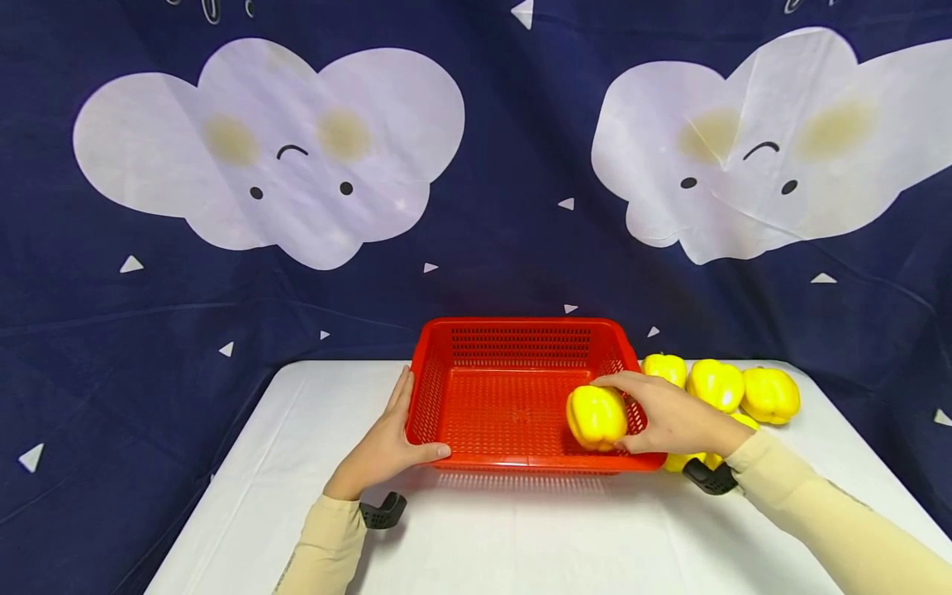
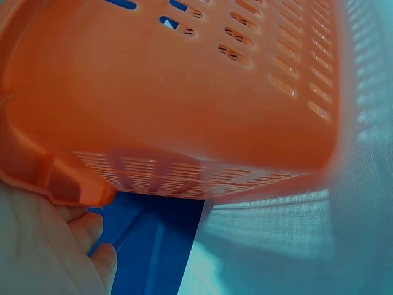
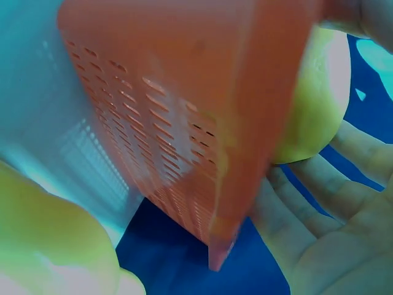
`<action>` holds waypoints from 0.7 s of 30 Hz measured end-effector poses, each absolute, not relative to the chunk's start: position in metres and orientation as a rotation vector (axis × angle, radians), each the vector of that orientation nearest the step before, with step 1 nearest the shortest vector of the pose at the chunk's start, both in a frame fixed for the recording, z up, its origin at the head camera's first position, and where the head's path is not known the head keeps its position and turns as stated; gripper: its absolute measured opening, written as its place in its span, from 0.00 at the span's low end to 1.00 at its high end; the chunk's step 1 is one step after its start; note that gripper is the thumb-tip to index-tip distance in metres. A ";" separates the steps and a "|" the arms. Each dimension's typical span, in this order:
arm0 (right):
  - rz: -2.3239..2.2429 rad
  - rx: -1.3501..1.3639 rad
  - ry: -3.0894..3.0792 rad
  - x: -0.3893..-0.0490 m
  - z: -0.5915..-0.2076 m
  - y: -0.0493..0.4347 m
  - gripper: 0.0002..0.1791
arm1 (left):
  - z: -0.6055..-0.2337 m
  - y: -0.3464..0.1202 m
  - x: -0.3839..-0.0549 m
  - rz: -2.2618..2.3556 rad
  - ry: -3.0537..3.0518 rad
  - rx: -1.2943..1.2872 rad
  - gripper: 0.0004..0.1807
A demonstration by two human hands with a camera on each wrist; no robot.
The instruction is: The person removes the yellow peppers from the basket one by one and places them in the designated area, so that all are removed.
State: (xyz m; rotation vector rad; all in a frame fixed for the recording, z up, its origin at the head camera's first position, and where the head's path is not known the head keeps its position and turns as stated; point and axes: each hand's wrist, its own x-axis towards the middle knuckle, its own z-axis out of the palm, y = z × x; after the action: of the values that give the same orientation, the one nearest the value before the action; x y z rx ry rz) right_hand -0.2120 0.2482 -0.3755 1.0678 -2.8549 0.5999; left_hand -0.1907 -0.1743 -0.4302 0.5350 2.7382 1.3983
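A red perforated plastic basket (image 1: 528, 461) stands on the white-covered table. My right hand (image 1: 673, 417) reaches over its right rim and grips a yellow bell pepper (image 1: 597, 417), held inside the basket near the right wall. In the right wrist view the basket's rim hides part of this pepper (image 3: 322, 92); my fingers (image 3: 319, 184) lie along its side. Whether it touches the basket floor, I cannot tell. At the basket's front left corner rests my left hand (image 1: 379, 450), its thumb on the front rim and its fingers extended along the left side.
Several more yellow bell peppers (image 1: 716, 385) sit on the table (image 1: 521, 537) just right of the basket, some partly hidden by my right hand and wrist. Behind the table hangs a dark blue cloth (image 1: 513, 273) printed with clouds. Each wrist carries a black camera (image 1: 383, 511).
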 end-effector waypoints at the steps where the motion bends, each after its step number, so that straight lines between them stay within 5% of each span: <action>1: 0.603 1.059 -2.846 -0.211 -0.375 0.249 0.39 | -0.430 -0.174 -0.191 1.397 2.737 0.530 0.71; 21: 0.852 0.949 -2.750 -0.198 -0.368 0.286 0.45 | -0.430 -0.174 -0.190 1.389 2.749 0.542 0.72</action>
State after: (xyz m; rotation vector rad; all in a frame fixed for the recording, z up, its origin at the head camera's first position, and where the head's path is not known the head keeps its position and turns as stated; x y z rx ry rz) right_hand -0.1981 0.2859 -0.3683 0.9491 -2.7500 0.8523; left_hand -0.1904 -0.1743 -0.4295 0.5421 2.7494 1.3887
